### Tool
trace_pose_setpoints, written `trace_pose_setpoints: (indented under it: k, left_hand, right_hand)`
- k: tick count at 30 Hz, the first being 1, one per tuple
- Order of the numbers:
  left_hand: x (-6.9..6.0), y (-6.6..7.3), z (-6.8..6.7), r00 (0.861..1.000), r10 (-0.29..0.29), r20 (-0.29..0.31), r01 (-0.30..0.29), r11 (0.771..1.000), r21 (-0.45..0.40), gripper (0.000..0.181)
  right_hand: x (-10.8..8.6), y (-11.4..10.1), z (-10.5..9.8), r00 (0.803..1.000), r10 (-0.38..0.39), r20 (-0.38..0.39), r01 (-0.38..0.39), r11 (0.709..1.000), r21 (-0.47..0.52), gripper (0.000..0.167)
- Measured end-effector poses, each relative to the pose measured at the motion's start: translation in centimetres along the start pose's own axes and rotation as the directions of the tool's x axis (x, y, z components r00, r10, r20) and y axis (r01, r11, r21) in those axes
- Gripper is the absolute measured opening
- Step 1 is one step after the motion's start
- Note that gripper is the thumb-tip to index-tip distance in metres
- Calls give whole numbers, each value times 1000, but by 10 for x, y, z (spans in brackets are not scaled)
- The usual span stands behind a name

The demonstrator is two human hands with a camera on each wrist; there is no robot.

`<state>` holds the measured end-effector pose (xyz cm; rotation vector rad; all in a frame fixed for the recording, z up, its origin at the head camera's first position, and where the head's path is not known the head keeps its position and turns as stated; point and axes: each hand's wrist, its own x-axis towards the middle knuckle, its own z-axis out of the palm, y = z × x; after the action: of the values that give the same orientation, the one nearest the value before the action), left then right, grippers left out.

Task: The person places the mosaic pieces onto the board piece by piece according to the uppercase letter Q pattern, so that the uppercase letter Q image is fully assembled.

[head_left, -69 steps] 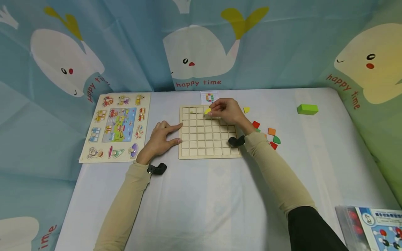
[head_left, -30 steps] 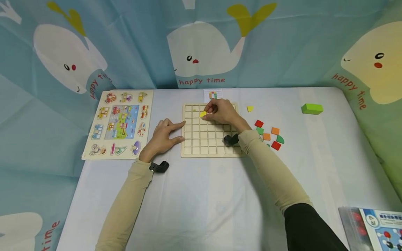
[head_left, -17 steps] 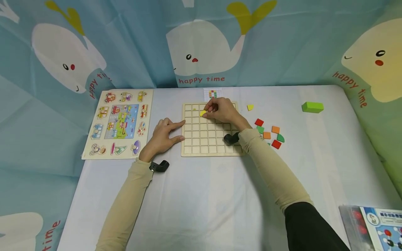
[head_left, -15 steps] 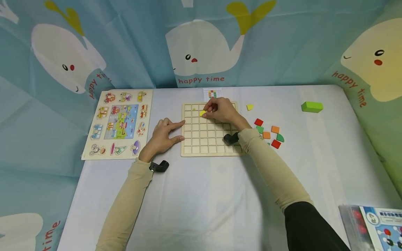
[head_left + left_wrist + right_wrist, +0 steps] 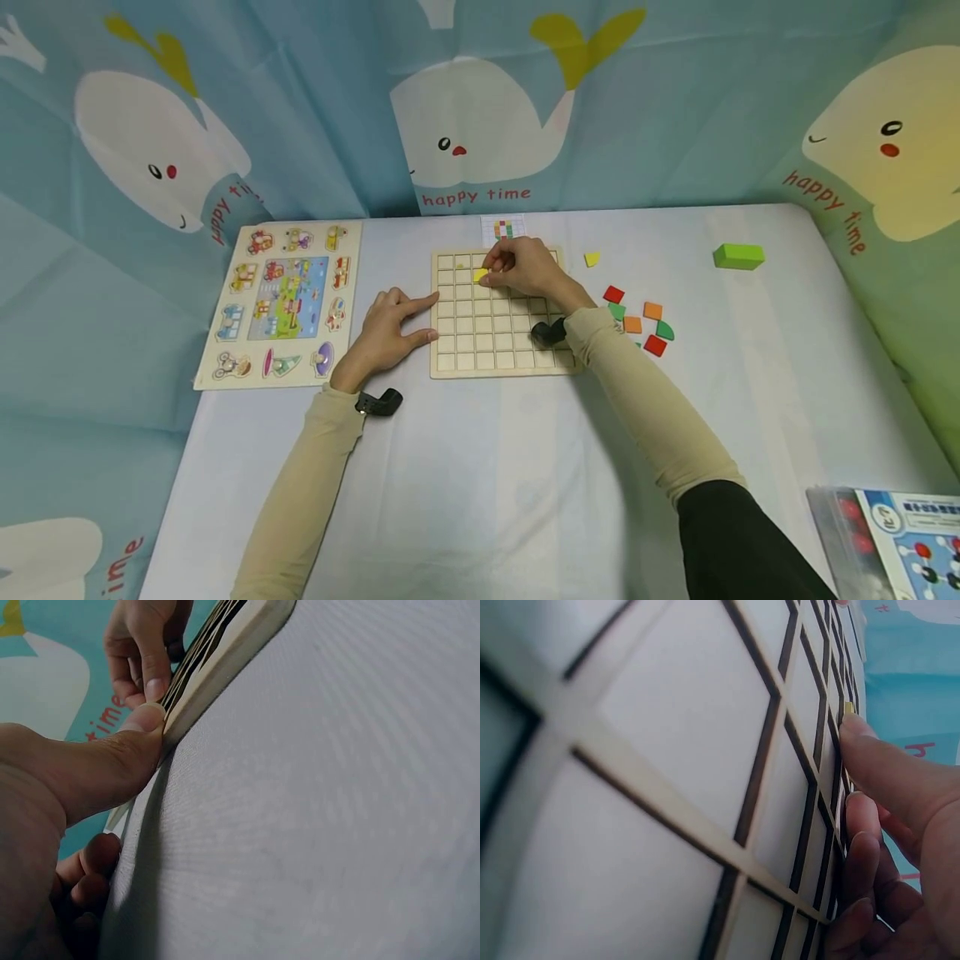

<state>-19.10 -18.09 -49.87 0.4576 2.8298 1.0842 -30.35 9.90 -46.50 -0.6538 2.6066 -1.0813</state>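
Note:
A wooden grid board (image 5: 495,358) of square cells lies flat on the white table. My right hand (image 5: 525,265) reaches over its upper part, thumb and fingers pinching a small yellow tile (image 5: 480,275) at an upper-row cell. A sliver of that yellow tile (image 5: 848,708) shows by the thumb tip in the right wrist view. Whether it sits fully in the cell, I cannot tell. At the board's left edge, the extended thumb and index finger of my left hand (image 5: 386,332) touch the rim. The left wrist view shows this thumb (image 5: 120,761) pressed to the board's side.
Right of the board lie another yellow piece (image 5: 592,259) and several loose red, green and orange tiles (image 5: 632,324). A pattern card (image 5: 489,229) sits behind the board. A picture puzzle (image 5: 225,333) is at left, a green block (image 5: 738,257) at far right, a boxed set (image 5: 885,533) at front right.
Over the earlier frames my right hand has shifted a little left across the board with the yellow tile. During the last second it has stayed nearly still. The left hand keeps its place.

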Motion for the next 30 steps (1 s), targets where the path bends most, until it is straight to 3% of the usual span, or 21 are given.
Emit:
trace_pose_setpoints:
  k: [14,20,30]
  left_hand:
    - [1,0,0,1000,-1,0,1,1000,14,65]
    - [-1,1,3,1000,-4,0,4,1000,19,65]
    - [-2,2,1,1000,-14,2,14,1000,26,65]
  right_hand:
    - [-3,2,-5,999,-26,-25,27,1000,16,27]
    - [-21,13,-31,998,-8,-70,11,999,36,29]
    - [-71,45,-81,994,76,-77,-79,996,-40,24]
